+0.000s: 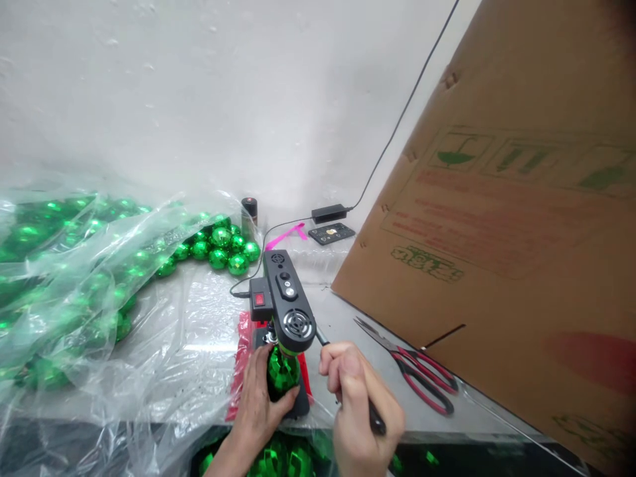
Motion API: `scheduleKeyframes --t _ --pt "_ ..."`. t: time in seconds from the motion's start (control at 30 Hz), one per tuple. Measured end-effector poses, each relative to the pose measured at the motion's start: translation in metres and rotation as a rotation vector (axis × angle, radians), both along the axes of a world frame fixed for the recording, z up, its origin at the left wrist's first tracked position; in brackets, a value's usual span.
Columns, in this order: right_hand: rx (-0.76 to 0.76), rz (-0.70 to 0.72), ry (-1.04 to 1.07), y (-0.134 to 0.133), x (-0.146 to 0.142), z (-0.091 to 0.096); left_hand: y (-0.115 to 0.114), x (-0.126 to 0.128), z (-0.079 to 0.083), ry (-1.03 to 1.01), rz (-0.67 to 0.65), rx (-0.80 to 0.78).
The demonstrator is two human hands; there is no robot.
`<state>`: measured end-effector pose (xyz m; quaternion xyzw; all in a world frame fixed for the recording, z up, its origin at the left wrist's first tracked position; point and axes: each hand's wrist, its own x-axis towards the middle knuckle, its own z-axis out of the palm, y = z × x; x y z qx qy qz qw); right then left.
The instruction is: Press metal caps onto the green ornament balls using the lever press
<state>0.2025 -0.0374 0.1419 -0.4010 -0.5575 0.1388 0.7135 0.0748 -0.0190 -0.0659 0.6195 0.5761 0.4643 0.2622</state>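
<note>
My left hand (254, 397) is wrapped round a shiny green mirror ball (282, 372), steadying it beneath the head of a small black machine (289, 291) that looks like a bench drill press. The machine's tip is hidden by its head, so I cannot tell whether it touches the ball. Closed on the black-gripped lever (377, 422) at the machine's right side is my right hand (362, 409). A red switch (259, 299) sits on the box at the machine's left. Red plastic (241, 371) lies under the base.
Many green balls (218, 257) lie at left, partly under clear plastic sheeting (89, 265). Red-handled scissors (417, 371) rest at right beside a large cardboard box (497, 199). Behind are a phone (342, 232), a power adapter (328, 212), pink ribbon (285, 236) and a dark can (249, 211).
</note>
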Motion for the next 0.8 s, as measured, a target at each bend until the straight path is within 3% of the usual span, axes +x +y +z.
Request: scheduleKeyframes --t 0.2,0.57,0.8 --pt "0.026 0.0 -0.032 -0.001 0.002 -0.004 0.002 -0.003 -0.01 -0.044 -0.073 -0.022" --pt "0.15 -0.088 0.044 0.001 -0.006 -0.047 0.004 0.0 -0.014 -0.001 -0.039 0.034" --pt "0.196 -0.112 0.022 0.005 -0.006 -0.059 0.003 0.0 -0.021 0.046 -0.045 0.078"
